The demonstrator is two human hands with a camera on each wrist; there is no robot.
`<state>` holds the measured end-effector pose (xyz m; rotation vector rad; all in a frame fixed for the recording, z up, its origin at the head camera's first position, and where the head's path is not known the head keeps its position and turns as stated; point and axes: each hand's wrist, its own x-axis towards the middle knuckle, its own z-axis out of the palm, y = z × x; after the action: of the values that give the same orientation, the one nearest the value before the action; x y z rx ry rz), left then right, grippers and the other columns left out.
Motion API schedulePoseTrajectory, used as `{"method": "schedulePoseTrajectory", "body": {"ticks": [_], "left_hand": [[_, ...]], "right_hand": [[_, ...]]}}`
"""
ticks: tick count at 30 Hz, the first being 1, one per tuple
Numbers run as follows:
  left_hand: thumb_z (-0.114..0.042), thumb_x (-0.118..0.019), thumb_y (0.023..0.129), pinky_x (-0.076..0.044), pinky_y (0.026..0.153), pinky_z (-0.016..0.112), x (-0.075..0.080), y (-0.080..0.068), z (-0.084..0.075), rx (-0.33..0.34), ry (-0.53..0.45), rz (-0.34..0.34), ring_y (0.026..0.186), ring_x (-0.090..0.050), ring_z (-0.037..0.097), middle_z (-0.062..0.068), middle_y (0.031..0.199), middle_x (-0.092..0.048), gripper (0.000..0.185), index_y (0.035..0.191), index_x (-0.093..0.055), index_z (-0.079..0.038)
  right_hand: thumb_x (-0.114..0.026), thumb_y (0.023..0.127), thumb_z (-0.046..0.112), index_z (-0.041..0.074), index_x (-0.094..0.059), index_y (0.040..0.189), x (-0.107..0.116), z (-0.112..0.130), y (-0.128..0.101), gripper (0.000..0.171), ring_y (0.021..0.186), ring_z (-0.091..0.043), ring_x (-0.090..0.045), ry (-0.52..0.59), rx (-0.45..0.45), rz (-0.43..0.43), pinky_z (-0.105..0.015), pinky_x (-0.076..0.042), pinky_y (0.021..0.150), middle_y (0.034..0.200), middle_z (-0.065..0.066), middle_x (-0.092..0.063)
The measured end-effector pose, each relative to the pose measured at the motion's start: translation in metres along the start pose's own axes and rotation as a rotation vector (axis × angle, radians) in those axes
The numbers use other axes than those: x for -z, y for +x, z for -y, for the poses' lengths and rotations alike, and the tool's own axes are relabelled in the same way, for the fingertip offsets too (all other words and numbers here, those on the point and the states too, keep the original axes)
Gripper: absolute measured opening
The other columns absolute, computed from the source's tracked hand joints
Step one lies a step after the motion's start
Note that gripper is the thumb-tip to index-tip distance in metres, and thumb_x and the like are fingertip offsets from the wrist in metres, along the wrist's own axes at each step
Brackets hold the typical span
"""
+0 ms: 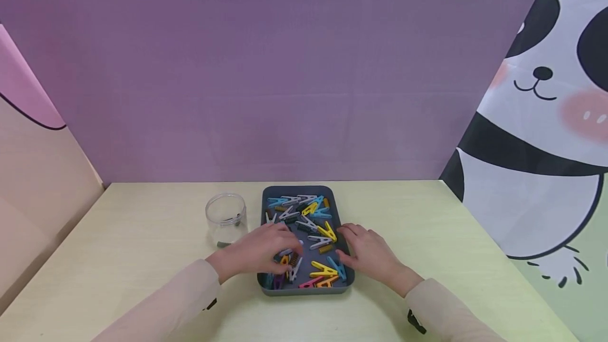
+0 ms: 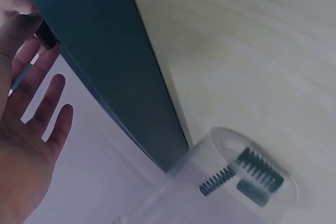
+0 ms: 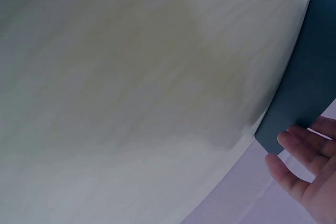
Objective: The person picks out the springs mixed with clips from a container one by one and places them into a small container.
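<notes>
In the head view a dark grey tray (image 1: 306, 292) holds clothespins and small coil springs. My left hand (image 1: 263, 248) reaches over the tray's front left part. Its thumb and fingertip pinch a dark coil spring (image 2: 45, 35) in the left wrist view, while the other fingers stay extended. My right hand (image 1: 372, 255) rests against the tray's right side, fingertips at the rim and fingers loosely bent, holding nothing. Around the hands lie yellow clothespins (image 1: 324, 269), a grey clothespin (image 1: 295, 269) and a brass-coloured spring (image 1: 325, 249).
A clear round jar (image 1: 226, 209) stands left of the tray, beyond my left forearm. Dark springs (image 2: 260, 170) show through its wall. Pale wooden tabletop (image 1: 157, 226) surrounds both, backed by a purple cloth (image 1: 266, 78). A panda-print cloth (image 1: 532, 157) hangs at the right.
</notes>
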<state>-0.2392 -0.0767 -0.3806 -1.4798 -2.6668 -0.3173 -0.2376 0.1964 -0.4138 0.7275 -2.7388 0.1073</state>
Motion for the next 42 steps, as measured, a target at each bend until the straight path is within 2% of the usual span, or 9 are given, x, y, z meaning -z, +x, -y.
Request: {"method": "schedulePoseTrajectory", "body": {"ticks": [7,14,24,28,33,42], "left_hand": [[-0.034,-0.067,0.08,-0.04,0.089,0.033,0.01,-0.011,0.007,0.051,0.002,-0.032,0.101,-0.049,0.011,-0.013,0.106,-0.063,0.031,0.108,-0.064,-0.022],[-0.033,-0.069,0.079,-0.041,0.086,0.035,0.021,-0.02,0.018,0.116,0.045,-0.121,0.099,-0.051,0.011,-0.011,0.103,-0.063,0.028,0.104,-0.064,-0.022],[-0.029,-0.071,0.077,-0.043,0.087,0.037,0.044,-0.033,0.029,0.323,0.083,-0.225,0.098,-0.051,0.014,-0.008,0.1,-0.066,0.027,0.102,-0.066,-0.021],[-0.031,-0.071,0.077,-0.042,0.087,0.039,0.051,-0.039,0.037,0.38,0.107,-0.254,0.099,-0.052,0.016,-0.007,0.101,-0.066,0.028,0.103,-0.066,-0.02],[-0.029,-0.072,0.076,-0.041,0.081,0.039,0.057,-0.047,0.046,0.412,0.116,-0.291,0.096,-0.049,0.018,-0.005,0.097,-0.065,0.028,0.102,-0.065,-0.019],[-0.024,-0.072,0.076,-0.041,0.08,0.042,0.055,-0.058,0.064,0.441,0.155,-0.38,0.094,-0.052,0.021,-0.003,0.092,-0.066,0.024,0.098,-0.065,-0.015]], "right_hand": [[-0.067,0.078,0.038,0.007,-0.058,0.114,0.0,0.001,0.0,0.049,0.102,-0.022,-0.058,0.005,-0.014,0.009,-0.039,-0.051,0.079,0.115,-0.008,-0.06],[-0.067,0.078,0.039,0.007,-0.059,0.114,0.0,0.001,0.0,0.049,0.102,-0.021,-0.058,-0.001,-0.017,0.007,-0.039,-0.051,0.079,0.115,-0.007,-0.06],[-0.067,0.078,0.04,0.007,-0.059,0.113,-0.001,0.001,0.0,0.049,0.101,-0.021,-0.058,-0.005,-0.011,0.004,-0.039,-0.051,0.078,0.114,-0.007,-0.06],[-0.067,0.078,0.04,0.007,-0.058,0.114,-0.001,0.001,0.0,0.049,0.101,-0.021,-0.058,-0.007,-0.01,0.006,-0.039,-0.051,0.079,0.115,-0.007,-0.06],[-0.067,0.078,0.04,0.007,-0.058,0.114,0.0,0.001,0.0,0.05,0.101,-0.021,-0.058,-0.011,-0.014,0.01,-0.038,-0.051,0.079,0.115,-0.007,-0.059],[-0.066,0.078,0.039,0.007,-0.058,0.114,0.0,0.001,-0.001,0.049,0.103,-0.022,-0.058,-0.007,-0.007,0.001,-0.039,-0.051,0.079,0.115,-0.007,-0.059]]}}
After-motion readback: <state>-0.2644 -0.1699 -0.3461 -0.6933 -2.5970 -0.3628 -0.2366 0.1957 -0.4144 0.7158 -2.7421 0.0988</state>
